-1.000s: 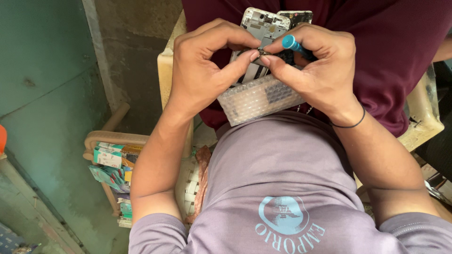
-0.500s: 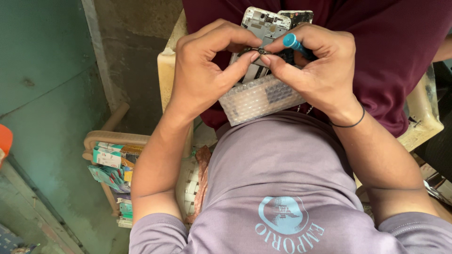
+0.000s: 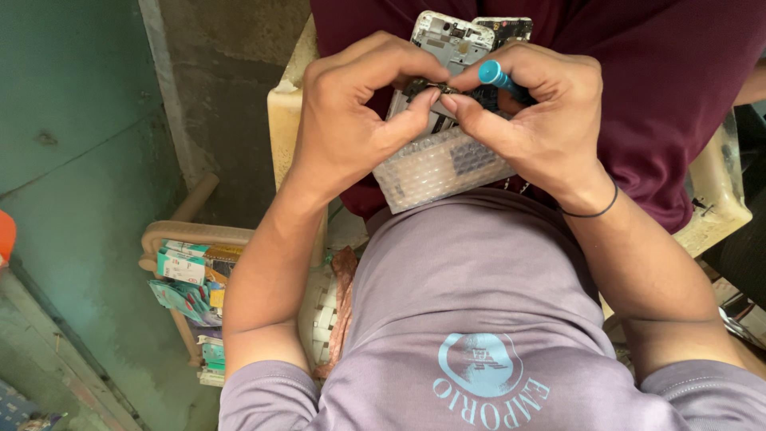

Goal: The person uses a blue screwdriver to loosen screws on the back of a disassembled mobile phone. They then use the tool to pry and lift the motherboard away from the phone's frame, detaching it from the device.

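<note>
Head view: left hand (image 3: 351,128) and right hand (image 3: 535,120), fingertips pinched together on small dark metal part (image 3: 427,85) above opened grey phone chassis (image 3: 451,48); blue-handled screwdriver (image 3: 499,77) clamped in right grip; bubble-wrap sheet (image 3: 439,168) beneath, on lap.

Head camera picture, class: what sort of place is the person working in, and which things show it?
Probably an informal phone-repair spot. The left hand and right hand work on an opened phone in the lap; a stool holds small boxes beside a painted wall.
</note>
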The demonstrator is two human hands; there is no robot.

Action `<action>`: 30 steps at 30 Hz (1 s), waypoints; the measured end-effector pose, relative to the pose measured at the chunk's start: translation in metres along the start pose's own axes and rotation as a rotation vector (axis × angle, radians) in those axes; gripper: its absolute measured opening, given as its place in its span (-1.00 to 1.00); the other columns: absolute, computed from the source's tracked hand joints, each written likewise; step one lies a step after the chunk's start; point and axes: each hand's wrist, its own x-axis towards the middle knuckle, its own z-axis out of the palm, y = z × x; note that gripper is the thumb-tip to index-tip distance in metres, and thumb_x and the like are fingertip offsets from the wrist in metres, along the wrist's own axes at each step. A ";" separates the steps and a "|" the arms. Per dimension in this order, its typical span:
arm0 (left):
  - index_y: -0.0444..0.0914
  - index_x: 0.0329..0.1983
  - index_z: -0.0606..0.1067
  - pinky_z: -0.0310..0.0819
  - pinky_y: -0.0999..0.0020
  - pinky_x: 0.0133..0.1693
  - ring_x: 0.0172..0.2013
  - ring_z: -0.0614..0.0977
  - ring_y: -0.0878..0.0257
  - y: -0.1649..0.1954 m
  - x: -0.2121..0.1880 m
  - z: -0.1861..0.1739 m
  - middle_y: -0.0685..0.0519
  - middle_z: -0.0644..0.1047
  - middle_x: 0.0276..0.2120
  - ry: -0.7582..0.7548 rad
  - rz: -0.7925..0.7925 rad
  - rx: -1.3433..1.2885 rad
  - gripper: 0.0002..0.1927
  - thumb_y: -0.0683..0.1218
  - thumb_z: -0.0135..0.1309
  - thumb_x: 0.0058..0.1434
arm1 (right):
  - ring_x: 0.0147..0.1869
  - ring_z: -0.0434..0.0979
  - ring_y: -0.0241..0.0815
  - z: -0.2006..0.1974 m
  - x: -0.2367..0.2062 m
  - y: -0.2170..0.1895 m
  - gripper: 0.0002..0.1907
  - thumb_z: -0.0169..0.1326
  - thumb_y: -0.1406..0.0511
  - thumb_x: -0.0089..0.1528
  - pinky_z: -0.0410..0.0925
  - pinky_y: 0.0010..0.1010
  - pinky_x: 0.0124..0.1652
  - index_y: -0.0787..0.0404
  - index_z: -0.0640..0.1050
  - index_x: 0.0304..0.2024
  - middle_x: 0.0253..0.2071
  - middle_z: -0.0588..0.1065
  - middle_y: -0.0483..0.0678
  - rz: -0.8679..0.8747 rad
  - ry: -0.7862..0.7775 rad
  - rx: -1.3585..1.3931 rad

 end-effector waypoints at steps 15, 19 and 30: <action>-0.31 -0.09 0.57 0.56 0.45 -0.12 -0.17 0.70 0.26 -0.002 0.000 -0.004 0.03 0.63 -0.16 -0.024 0.001 -0.001 -0.80 -0.29 0.29 0.25 | -0.48 0.30 -0.56 0.003 -0.006 0.006 -0.86 0.40 0.37 0.35 0.10 -0.70 -0.47 0.29 0.66 -0.17 -0.40 0.55 -0.20 0.042 -0.018 0.026; -0.31 -0.08 0.56 0.54 0.44 -0.14 -0.19 0.69 0.26 0.000 0.000 -0.004 0.04 0.62 -0.17 -0.034 -0.009 -0.005 -0.80 -0.27 0.28 0.26 | -0.48 0.29 -0.56 0.004 -0.005 0.004 -0.86 0.39 0.37 0.35 0.10 -0.70 -0.47 0.29 0.66 -0.17 -0.39 0.55 -0.21 0.038 -0.021 0.016; -0.31 -0.08 0.55 0.54 0.45 -0.15 -0.20 0.69 0.27 0.001 0.002 -0.004 0.04 0.62 -0.19 -0.050 -0.020 0.015 -0.80 -0.26 0.27 0.25 | -0.52 0.24 -0.56 0.003 -0.005 0.006 -0.86 0.39 0.37 0.34 0.06 -0.67 -0.49 0.29 0.66 -0.19 -0.51 0.46 -0.23 0.043 -0.021 0.012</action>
